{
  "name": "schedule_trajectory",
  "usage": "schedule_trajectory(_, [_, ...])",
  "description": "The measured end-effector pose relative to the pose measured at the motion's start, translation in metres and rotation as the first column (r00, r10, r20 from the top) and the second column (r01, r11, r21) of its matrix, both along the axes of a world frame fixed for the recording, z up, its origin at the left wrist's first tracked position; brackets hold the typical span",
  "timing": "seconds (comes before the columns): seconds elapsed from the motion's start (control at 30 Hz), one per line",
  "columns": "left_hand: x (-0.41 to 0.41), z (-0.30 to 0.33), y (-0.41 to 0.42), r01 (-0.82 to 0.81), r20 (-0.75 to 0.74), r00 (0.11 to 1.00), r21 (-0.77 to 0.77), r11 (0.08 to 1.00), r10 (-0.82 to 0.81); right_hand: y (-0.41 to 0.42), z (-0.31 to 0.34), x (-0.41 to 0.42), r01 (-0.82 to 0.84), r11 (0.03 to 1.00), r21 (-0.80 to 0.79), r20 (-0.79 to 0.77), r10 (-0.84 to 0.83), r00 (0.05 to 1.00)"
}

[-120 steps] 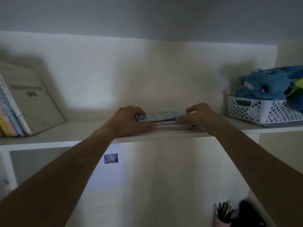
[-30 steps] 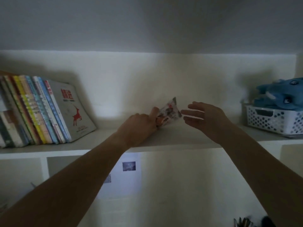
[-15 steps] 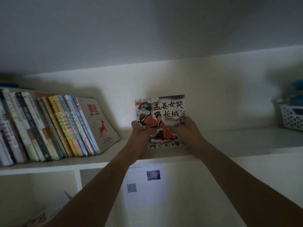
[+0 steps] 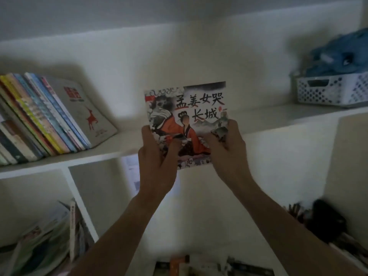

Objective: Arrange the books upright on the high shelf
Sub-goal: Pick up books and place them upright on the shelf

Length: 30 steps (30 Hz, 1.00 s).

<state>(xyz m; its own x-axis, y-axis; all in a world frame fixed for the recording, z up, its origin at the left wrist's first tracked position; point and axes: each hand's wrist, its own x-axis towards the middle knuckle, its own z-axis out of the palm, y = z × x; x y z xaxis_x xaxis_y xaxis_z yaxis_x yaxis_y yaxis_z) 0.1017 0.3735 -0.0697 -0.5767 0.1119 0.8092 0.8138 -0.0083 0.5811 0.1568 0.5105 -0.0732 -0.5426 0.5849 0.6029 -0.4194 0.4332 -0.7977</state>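
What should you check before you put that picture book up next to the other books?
1. Both hands hold the picture book: ok. The left hand and right hand grip its lower corners.
2. Book upright, cover facing you: ok.
3. Room beside the leaning row of books: ok. Bare high shelf lies to its right.
4. Row steady enough to lean on: not ok. The end book with the red deer tilts a lot.
5. White basket out of the way: ok, far right.
6. Book's spine side: cannot tell.
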Motion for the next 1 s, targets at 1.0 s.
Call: schedule_trajectory(1.0, [0.160,-0.528,0.220,0.656,0.684,0.647,-0.725,0.213,0.336,0.179,-0.533,0.235,0.587,0.809,-0.021,0.995,-0.041,0.092])
